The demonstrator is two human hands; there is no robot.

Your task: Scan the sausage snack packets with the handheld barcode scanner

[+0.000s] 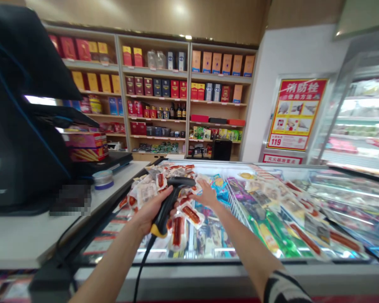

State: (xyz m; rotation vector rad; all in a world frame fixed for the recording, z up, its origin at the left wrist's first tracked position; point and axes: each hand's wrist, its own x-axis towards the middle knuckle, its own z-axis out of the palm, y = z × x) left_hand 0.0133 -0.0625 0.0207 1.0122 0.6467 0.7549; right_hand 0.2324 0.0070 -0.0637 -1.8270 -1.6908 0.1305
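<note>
Holding: left hand (pixel 156 209) wrapped round the grip of a black-and-yellow plastic scanner (pixel 168 212), black cable (pixel 141 265) trailing below.
Right hand: apart from the left, open right hand (pixel 207 195) with fingers spread, just right of the scanner's head; contact with any pack, cannot tell.
Under and around both hands: clear-wrapped red-brown sausage packs (pixel 191 213), heaped in a white-rimmed display freezer (pixel 208 272).
Right of the right hand: white wire divider (pixel 236 205), then shiny green plastic packets (pixel 279 235).
Left of the left hand: pale counter (pixel 15 240) bearing a round blue-banded tub (pixel 103 180).
Beyond the hands: pale wooden shelves (pixel 188 90) of boxes and bottles; red-and-yellow printed poster (pixel 297 113) farther right.
</note>
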